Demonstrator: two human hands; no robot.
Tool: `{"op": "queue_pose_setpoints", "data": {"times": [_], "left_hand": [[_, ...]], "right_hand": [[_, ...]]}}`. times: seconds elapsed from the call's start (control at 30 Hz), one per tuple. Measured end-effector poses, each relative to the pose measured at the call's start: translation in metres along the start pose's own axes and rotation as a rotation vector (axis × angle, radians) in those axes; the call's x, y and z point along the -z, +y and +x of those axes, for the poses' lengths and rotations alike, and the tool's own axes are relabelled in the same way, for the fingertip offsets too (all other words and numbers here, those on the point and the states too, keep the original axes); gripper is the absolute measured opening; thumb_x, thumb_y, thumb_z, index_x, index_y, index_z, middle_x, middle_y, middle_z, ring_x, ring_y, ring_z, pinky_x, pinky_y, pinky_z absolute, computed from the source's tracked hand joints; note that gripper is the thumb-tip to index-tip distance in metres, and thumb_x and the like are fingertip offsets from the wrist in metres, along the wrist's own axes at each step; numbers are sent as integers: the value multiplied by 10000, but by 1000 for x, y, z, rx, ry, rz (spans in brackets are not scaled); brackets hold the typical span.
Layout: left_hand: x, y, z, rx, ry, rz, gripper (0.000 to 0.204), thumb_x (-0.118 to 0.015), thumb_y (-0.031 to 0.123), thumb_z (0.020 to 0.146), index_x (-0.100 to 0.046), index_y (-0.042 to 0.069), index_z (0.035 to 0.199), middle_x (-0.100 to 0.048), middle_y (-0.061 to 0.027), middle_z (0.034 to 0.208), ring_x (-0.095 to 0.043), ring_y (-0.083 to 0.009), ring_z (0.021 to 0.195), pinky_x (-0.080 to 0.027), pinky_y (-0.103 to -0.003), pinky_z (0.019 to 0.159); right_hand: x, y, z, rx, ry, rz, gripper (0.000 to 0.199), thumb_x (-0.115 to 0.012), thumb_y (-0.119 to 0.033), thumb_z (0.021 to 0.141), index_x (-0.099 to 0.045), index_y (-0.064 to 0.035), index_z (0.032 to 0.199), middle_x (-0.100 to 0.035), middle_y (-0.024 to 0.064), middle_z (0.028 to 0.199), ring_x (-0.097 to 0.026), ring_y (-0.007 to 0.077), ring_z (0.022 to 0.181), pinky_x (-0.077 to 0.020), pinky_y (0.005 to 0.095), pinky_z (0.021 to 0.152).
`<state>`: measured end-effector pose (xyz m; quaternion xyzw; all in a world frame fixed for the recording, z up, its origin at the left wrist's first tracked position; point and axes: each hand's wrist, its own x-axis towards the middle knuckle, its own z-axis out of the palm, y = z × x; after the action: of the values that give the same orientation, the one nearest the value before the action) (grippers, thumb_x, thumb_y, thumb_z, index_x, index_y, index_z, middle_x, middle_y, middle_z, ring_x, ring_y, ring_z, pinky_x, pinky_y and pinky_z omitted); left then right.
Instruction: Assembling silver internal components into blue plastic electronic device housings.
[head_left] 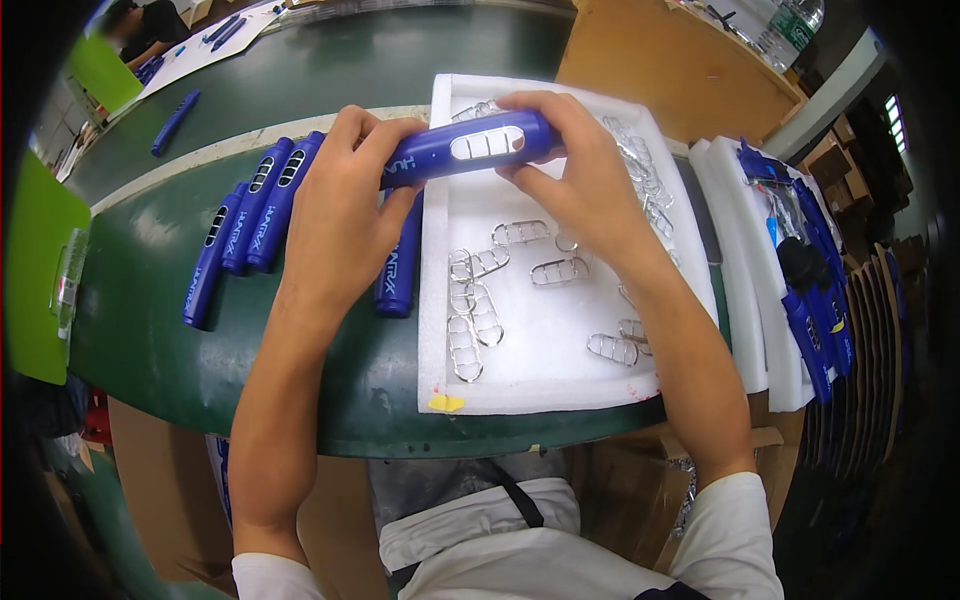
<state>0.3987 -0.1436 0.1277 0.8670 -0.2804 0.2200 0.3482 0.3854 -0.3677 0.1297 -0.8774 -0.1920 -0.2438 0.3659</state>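
Observation:
A blue cylindrical tube (440,158) with an oval silver-edged window panel is held level above a white foam tray (436,330). My left hand (352,190) grips its left end, and my right hand (575,165) has thumb and fingers round its right end. Silver oval frames (557,271) with crossbars lie loose in the tray, several at its left and more heaped along the right side. Just below my left hand a blue tube (398,265) lies on the green table, its upper part hidden by the hand.
Several finished-looking blue tubes (262,205) lie left of my left arm on the green table (140,270). At the right, another foam tray (750,290) holds blue parts. A person (160,30) sits at the far left; a plastic bottle (790,30) stands at the far right.

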Motion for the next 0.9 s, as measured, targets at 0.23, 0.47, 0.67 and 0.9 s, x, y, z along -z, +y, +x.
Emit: {"op": "queue_pose_setpoints", "data": {"times": [0.23,0.47,0.67,0.9], "left_hand": [[0,-7,-2,59,55,1,333,-762,149,848,-687,81,1165,-678,-114,969,-671,-326,901,-520,-399,777],[8,-5,5,289,-15,36,351,-698,280,927,-657,20,1159,-721,-211,954,-701,-382,895,-530,-446,795],[9,-25,-4,390,-15,307,333,-573,230,993,-585,-70,1138,-708,-280,954,-686,-462,919,-527,-528,846],[16,-9,1,667,-419,497,425,-587,346,967,-577,-20,1184,-676,-262,1122,-656,-422,1063,-496,-508,933]], "right_hand": [[0,-8,-1,-114,-5,62,700,-767,-90,838,-458,-92,1466,-620,137,1232,-662,212,984,-547,341,810],[1,-5,-1,-134,77,93,650,-735,-114,881,-463,-79,1470,-627,142,1212,-673,191,961,-549,313,788],[3,-5,-1,-127,49,81,540,-721,-115,892,-528,-54,1392,-627,134,1191,-668,175,904,-547,308,762],[3,-6,-2,-136,5,36,410,-716,-103,883,-612,-44,1276,-640,127,1153,-661,182,861,-544,310,748]]}}
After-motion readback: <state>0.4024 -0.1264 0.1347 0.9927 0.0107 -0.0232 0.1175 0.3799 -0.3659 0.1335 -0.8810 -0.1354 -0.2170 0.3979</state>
